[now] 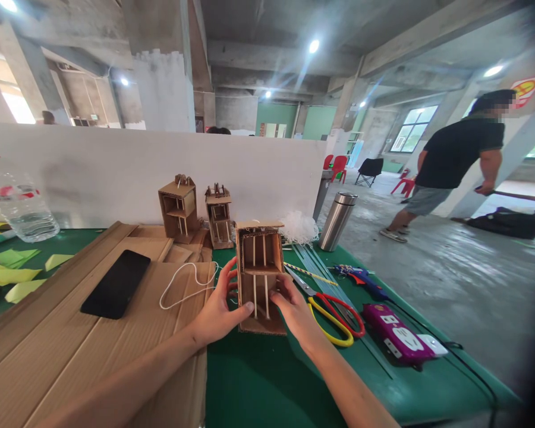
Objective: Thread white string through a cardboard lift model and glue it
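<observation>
A small cardboard box model [245, 300] stands upright on the green tabletop in front of me, with one inner shelf and two pale thin sticks running up through it. My left hand [218, 312] grips its left side, the thumb across the lower front edge. On the opposite side my right hand [294, 303] closes around the lower right wall, its fingertips partly inside the opening. White string [164, 291] loops over the cardboard sheet just left of my left hand. Scissors [339, 318] with red and yellow handles lie right of my right hand.
Two similar cardboard models [178, 208] stand by the white partition [249, 160]. A phone [116, 285] lies on cardboard sheets [27, 362]. A water bottle [22, 208], steel flask [339, 221], glue gun [365, 279] and purple power strip [396, 334] surround the work. A person [459, 148] walks at right.
</observation>
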Demonstrator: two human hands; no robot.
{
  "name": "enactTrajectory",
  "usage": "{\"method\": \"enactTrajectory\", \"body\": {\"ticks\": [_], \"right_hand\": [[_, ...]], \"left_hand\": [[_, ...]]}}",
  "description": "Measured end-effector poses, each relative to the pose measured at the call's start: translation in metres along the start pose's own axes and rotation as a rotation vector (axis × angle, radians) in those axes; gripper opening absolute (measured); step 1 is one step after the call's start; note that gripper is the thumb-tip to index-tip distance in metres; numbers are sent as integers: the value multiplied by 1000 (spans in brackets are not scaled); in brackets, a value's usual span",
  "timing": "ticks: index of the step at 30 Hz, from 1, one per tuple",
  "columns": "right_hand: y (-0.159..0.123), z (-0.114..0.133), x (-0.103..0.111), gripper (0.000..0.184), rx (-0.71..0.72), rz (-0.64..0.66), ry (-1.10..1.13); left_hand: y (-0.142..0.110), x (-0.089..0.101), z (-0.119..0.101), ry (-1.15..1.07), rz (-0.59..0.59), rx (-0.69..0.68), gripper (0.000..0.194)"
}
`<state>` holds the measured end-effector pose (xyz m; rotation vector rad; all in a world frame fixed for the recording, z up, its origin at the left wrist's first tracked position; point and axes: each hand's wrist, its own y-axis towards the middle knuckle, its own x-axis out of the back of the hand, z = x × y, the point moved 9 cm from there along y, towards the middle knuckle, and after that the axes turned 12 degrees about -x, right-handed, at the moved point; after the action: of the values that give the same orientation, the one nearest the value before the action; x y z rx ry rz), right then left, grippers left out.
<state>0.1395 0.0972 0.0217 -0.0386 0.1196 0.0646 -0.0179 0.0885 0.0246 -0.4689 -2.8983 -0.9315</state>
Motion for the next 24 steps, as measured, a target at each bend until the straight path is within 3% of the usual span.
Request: {"method": "enactTrajectory", "body": {"ticks": [24], "right_hand": [[0, -1, -1, 29, -15, 19, 3]], "left_hand": [[-2, -1, -3, -12, 17, -5, 84]]}}
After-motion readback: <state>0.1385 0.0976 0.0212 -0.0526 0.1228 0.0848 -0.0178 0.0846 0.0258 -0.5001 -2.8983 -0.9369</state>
